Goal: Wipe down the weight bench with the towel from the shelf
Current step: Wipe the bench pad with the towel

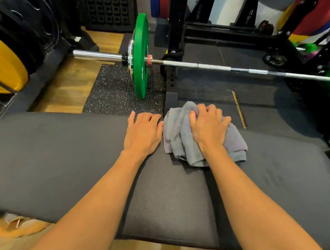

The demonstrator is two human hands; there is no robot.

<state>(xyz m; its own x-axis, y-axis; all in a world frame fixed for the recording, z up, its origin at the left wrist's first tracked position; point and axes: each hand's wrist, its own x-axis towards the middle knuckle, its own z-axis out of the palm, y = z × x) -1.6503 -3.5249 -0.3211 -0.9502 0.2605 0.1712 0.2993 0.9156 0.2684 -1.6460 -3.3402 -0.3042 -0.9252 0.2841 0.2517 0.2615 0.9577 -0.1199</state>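
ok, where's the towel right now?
Head view, right of centre: the grey towel lies bunched at the far edge of the bench, gripped under the right hand, with the left hand resting just left of it.

Item count, located against the barbell [214,67]:

- Barbell: one.
- Hands: two, the left hand [143,132] and the right hand [209,131], both on the near side of the barbell.
- Towel [176,137]: one, near side.
- Surface [49,155]: one padded bench, near side.
- Green plates [140,55]: two, one at the barbell's left end and one cut off by the frame at its right end.
- Yellow plate [3,66]: one, beyond the left end.
- Black plates [24,21]: several; exact number cannot be told.
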